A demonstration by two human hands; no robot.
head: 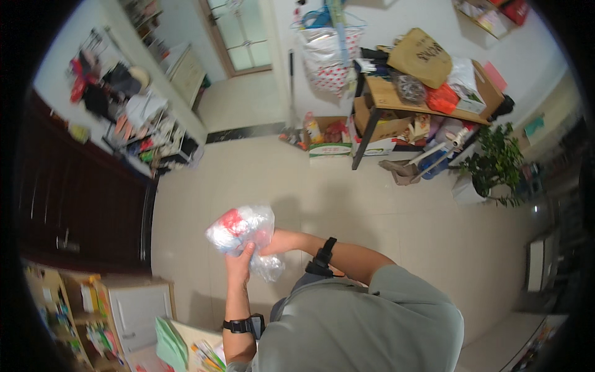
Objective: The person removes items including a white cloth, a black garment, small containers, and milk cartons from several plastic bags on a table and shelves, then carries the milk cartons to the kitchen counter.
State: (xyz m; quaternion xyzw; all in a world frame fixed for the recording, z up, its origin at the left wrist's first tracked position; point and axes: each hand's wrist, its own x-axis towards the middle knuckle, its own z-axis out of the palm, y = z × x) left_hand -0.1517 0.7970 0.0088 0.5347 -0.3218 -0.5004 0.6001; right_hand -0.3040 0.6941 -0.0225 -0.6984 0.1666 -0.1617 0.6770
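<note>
A crumpled clear plastic bag [251,217] with something white and red bundled inside is held out over the tiled floor [344,209]. My left hand [239,262] grips its lower edge from the near side, with the thumb pressed on the plastic. Beside it, my right hand [274,242] holds the bag's right side, and its fingers are partly hidden by the film. A loose tail of the plastic hangs below, between the two wrists. What the bundle contains cannot be made out.
A wood-topped table [386,95] piled with bags stands ahead, with cardboard boxes [329,151] underneath and beside it. To its right is a potted plant [495,162]. A dark door [83,186], a cluttered shoe rack [158,144] and a white cabinet [139,316] line the left.
</note>
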